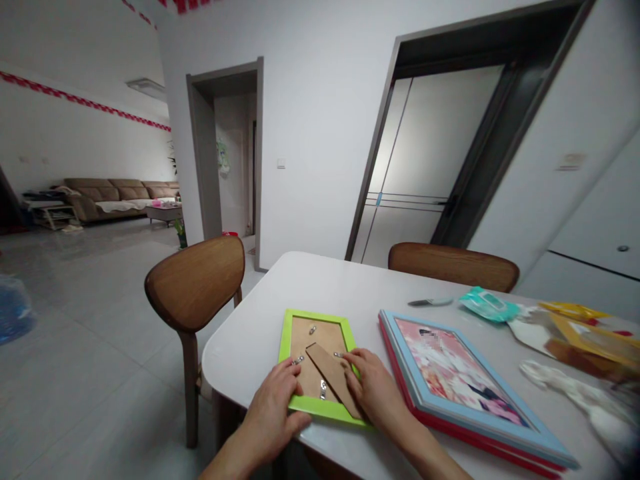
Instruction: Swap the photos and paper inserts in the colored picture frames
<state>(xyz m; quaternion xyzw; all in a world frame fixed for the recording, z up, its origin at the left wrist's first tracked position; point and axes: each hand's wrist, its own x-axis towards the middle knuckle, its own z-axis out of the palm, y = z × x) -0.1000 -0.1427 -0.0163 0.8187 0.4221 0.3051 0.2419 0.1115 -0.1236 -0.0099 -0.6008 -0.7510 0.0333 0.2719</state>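
A green photo frame [285, 339] lies face down on the table, its brown backing board [305, 330] showing with small metal clips on each side. A brown easel stand [330, 373] slants across the backing toward the near right corner. My left hand [277, 403] grips the frame's near left part, its fingers curled at the left clip and its thumb on the near edge. Bent over the right edge, my right hand [376, 387] has its fingertips by the right clip [340, 355] and partly covers the stand.
A blue picture frame [420, 373] with a photo lies stacked on red frames at right. Beyond are a knife [430, 302], a teal packet [487, 305], yellow-brown packaging [595, 340] and white crumpled material [575, 390]. Wooden chairs [200, 280] stand at the table [240, 353].
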